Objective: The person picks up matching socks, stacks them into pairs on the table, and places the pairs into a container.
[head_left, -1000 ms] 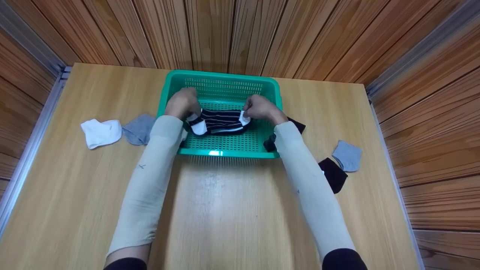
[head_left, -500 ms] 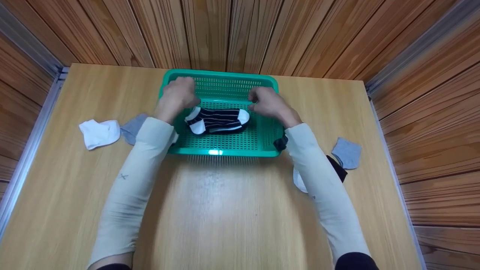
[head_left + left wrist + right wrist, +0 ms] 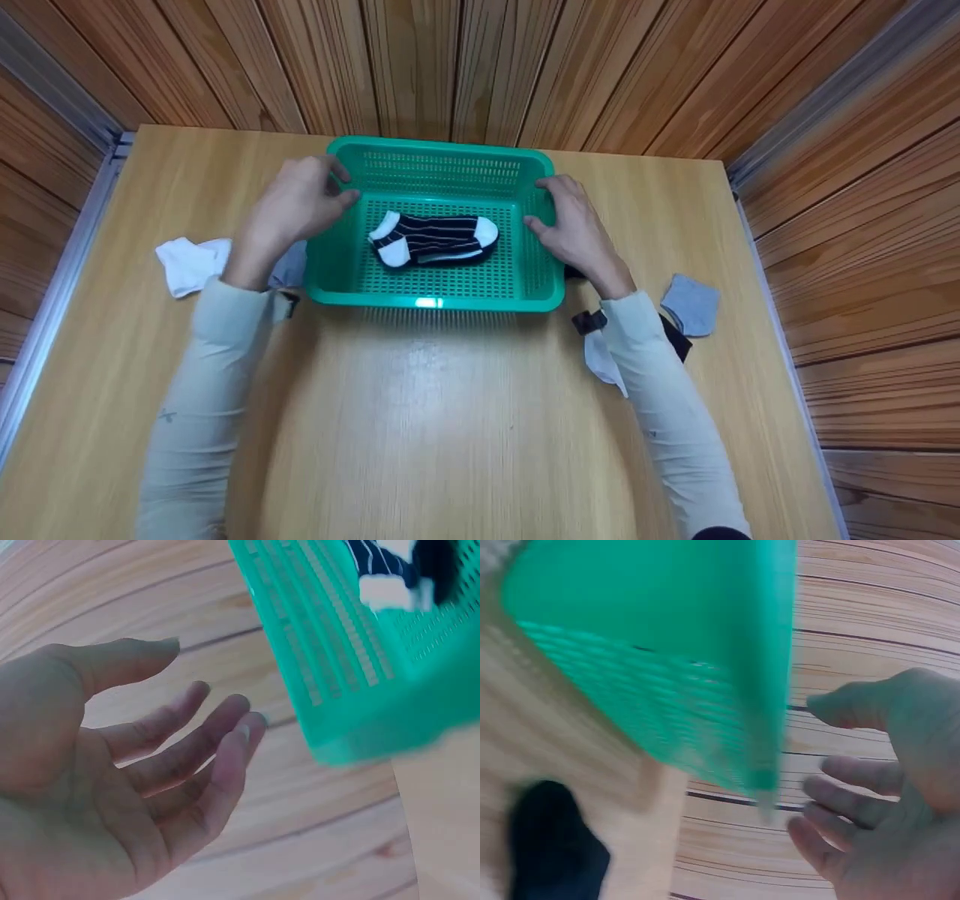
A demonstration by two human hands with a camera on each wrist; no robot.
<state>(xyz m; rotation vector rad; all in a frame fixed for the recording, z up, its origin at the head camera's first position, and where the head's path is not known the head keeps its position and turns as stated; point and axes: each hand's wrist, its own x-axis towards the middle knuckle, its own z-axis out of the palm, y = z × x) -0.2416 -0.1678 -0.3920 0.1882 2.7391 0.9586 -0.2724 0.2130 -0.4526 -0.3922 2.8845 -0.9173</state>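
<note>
Head view: a green rectangular plastic basket with perforated walls (image 3: 427, 303) stands on a light wooden table (image 3: 420, 420), near a wall of brown wooden planks (image 3: 420, 67) behind it. A black sock with thin white stripes and a white cuff, heel and toe (image 3: 444, 237) lies flat on the basket's floor; whether it comprises 1 or 2 stacked layers cannot be told. The person's left hand (image 3: 296, 199) is at the basket's left rim, its grip wide, thumb apart from fingers; the person's right hand (image 3: 577, 225) is at the right rim, its grip likewise wide. The wrist views show a narrow gap between each hand and the basket. Left of the basket lie a plain white cloth piece (image 3: 187, 264) and, nearer to it, a grey cloth piece (image 3: 291, 266), both partly hidden by the forearm. Right of the basket and toward the person lie a pale fabric piece (image 3: 602, 360), a black fabric piece (image 3: 678, 340) and, farthest out, a light grey fabric piece (image 3: 691, 306).
</note>
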